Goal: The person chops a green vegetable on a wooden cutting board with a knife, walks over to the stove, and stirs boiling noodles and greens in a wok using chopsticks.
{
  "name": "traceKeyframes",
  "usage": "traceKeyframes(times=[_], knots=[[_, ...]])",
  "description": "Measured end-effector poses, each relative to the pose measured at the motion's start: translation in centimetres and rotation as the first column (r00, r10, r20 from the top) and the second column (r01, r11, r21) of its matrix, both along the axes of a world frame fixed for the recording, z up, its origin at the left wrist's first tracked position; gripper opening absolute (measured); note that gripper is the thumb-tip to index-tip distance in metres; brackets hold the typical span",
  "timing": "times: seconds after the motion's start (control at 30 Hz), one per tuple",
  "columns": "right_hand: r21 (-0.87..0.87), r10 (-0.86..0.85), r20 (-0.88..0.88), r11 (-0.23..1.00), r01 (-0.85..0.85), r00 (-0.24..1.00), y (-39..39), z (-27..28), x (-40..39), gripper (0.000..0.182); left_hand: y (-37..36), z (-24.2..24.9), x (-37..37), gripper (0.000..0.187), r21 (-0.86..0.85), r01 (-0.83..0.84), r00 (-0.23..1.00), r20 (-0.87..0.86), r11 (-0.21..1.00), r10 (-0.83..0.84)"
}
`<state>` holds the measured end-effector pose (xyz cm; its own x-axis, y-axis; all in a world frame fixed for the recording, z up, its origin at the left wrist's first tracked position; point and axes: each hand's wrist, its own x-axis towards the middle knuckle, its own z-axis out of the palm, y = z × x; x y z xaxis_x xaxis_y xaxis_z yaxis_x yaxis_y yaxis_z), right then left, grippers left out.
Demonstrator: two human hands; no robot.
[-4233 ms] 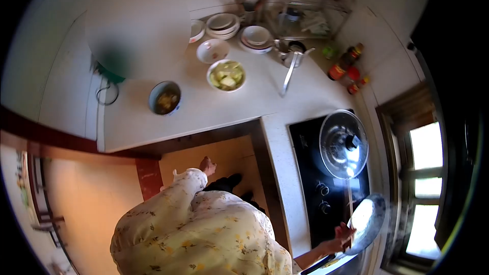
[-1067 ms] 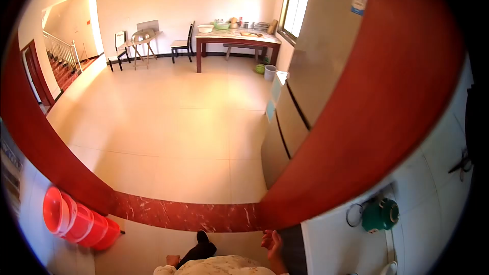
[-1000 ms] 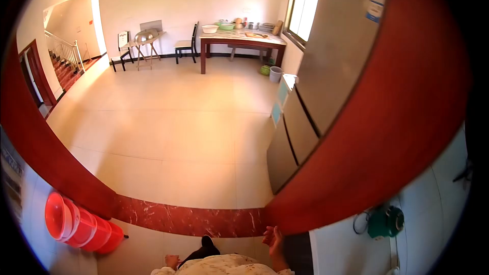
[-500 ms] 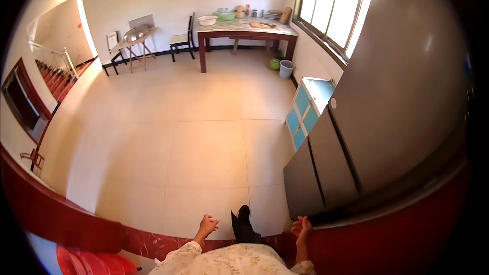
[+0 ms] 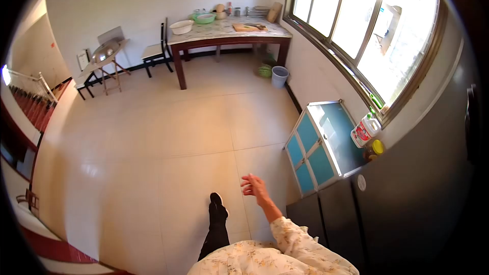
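Note:
Swung out in front of my body, my right hand [image 5: 254, 187] hangs over the floor with nothing in it, its fingers loosely bent and apart. A floral sleeve [image 5: 291, 231] covers that arm. My left hand is out of view. A dark shoe [image 5: 216, 200] is on the tiles, left of my right hand. Closest on the right are a teal cabinet [image 5: 321, 165] with a glossy top and the dark fridge [image 5: 407, 188]. On the cabinet stand a white jug [image 5: 364, 131] with a red label and a yellow-lidded jar [image 5: 375, 148].
Ahead is a table [image 5: 178, 45] with a white basin [image 5: 181, 27], green basin [image 5: 205, 18] and cutting board [image 5: 249, 27]. A grey bucket [image 5: 279, 77] and watermelon [image 5: 264, 71] sit below. Left stand a chair [image 5: 154, 51] and a folding stand [image 5: 113, 74]. A window [image 5: 356, 20] opens the right wall.
I have moved forward over the threshold, so the table and cabinet look nearer. My right hand has swung forward and inward. My left hand has left the view.

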<state>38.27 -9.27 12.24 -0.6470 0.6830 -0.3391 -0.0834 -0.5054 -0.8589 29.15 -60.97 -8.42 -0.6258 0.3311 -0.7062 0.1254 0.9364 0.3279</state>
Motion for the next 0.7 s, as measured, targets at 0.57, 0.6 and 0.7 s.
traceKeyframes(times=[0.57,0.6,0.7], knots=[[-0.088,-0.564,0.213,0.802,0.591,0.798,37.1,-2.3,-20.9,0.022,63.5,4.6,-50.8,0.021,0.600,-0.484,0.875,0.324,0.637,0.359],[-0.087,-0.561,0.216,0.804,0.588,0.799,39.6,-2.7,-22.4,0.022,67.2,5.7,-52.6,0.021,0.598,-0.487,0.873,0.326,0.636,0.363],[-0.061,-0.604,0.211,0.776,0.627,0.768,48.1,-3.2,-27.1,0.020,75.5,7.3,-57.1,0.023,0.696,-0.425,0.900,0.259,0.578,0.350]])
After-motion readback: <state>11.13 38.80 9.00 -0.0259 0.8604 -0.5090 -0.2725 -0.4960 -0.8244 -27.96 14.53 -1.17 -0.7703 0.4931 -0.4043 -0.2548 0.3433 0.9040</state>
